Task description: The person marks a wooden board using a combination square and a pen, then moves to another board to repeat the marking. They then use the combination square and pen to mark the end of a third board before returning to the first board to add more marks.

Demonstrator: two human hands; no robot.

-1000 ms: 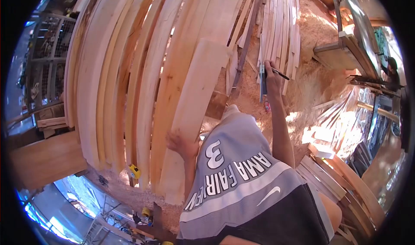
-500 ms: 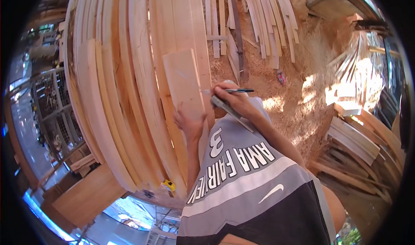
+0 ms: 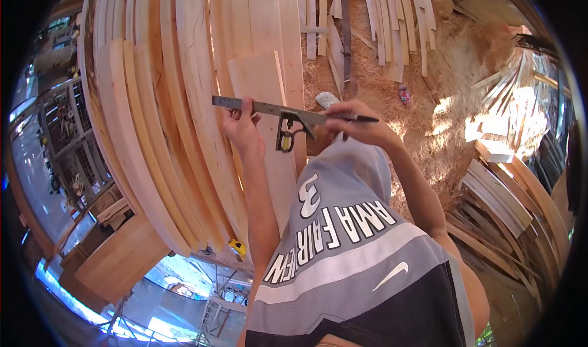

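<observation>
Combination square point(image 3: 269, 109) lies crosswise on a short plank point(image 3: 260, 81), which rests on the leaning board stack point(image 3: 153, 102). L to R: yellow tape measure point(image 3: 237, 246) at stack's foot. L hand point(image 3: 240, 130) is closed on the blade near its L end. Square's head hangs below blade at plank's R edge. R hand point(image 3: 352, 119) is closed on blade's R end w/ a pen point(image 3: 366, 119) btwn fingers. Sawdust floor point(image 3: 429, 71) lies beyond.

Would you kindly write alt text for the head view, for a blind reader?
A person's left hand holds a combination square across a pale board, while the right hand holds a pen at its head. Long planks lie alongside; sawdust covers the ground.
</observation>
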